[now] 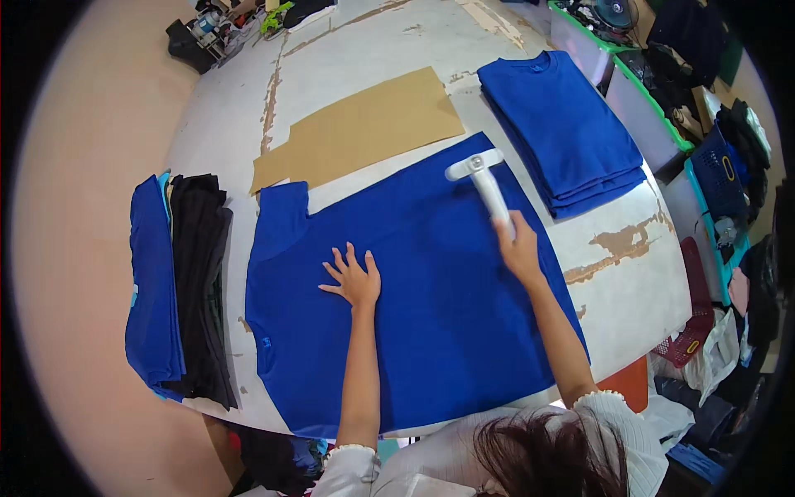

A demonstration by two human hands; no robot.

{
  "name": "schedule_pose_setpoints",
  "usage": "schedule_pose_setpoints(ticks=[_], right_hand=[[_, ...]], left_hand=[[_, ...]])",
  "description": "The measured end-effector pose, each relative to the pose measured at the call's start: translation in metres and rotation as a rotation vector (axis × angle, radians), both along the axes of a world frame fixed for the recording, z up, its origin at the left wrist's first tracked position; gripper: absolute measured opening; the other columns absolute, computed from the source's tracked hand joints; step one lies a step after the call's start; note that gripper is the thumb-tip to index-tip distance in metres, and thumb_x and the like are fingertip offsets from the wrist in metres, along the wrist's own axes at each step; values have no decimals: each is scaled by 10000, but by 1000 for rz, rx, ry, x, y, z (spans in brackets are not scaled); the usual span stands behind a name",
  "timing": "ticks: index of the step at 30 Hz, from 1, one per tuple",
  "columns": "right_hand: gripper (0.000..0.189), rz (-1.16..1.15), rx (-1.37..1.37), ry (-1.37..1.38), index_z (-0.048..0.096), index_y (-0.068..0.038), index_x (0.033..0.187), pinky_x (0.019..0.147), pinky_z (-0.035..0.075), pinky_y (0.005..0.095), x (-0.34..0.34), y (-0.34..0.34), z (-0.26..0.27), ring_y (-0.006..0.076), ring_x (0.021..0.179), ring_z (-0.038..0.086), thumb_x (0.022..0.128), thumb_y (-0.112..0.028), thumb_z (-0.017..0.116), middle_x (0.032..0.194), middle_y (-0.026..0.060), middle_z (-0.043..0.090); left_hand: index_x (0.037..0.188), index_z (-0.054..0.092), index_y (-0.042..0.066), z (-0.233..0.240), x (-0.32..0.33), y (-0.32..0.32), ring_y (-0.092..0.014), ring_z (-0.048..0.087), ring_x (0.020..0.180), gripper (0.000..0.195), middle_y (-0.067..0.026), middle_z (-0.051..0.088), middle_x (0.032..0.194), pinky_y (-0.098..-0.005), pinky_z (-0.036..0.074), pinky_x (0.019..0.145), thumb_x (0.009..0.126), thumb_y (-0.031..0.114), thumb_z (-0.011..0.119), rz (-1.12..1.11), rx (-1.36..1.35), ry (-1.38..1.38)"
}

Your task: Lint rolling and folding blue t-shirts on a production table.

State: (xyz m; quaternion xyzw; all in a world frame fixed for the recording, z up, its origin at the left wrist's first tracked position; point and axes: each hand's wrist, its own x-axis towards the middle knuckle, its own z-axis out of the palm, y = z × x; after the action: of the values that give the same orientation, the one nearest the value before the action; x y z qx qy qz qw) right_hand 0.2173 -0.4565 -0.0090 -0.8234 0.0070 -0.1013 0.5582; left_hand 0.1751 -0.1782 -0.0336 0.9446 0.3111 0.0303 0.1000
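A blue T-shirt (422,298) lies spread on its back or front, I cannot tell which, with its neckline to the left. My left hand (355,279) rests flat on it near the chest, fingers spread. In my right hand (518,245) is the handle of a white T-shaped handheld tool (487,180). The tool's head is over the shirt's hem side at the far right; whether it touches the fabric is unclear. Beyond the shirt lies a flat tan cardboard template (379,127), stepped at its left end.
Folded blue T-shirts (559,124) are stacked at the back right of the worn white table (646,292). Folded blue garments (152,279) and black garments (195,279) line the left edge by the wall. Plastic bins (643,112) and a maroon basket (692,329) crowd the right side.
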Motion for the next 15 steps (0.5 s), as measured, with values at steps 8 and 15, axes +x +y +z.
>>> schedule_pose_setpoints(ticks=[8, 15], right_hand=[[332, 579, -149, 145, 605, -12, 925, 652, 464, 372, 22, 11, -3, 304, 741, 618, 836, -330, 574, 805, 170, 630], [320, -23, -172, -22, 576, -7, 880, 589, 445, 412, 63, -23, -19, 347, 700, 613, 864, -322, 526, 730, 214, 603]], left_hand=[[1371, 305, 255, -13, 48, 15, -407, 76, 1329, 528, -133, 143, 1459, -618, 46, 1016, 892, 470, 358, -268, 53, -44], [1392, 240, 278, -9, 55, 6, -379, 76, 1339, 547, -82, 131, 1471, -612, 21, 1019, 899, 505, 295, -233, 44, -9]])
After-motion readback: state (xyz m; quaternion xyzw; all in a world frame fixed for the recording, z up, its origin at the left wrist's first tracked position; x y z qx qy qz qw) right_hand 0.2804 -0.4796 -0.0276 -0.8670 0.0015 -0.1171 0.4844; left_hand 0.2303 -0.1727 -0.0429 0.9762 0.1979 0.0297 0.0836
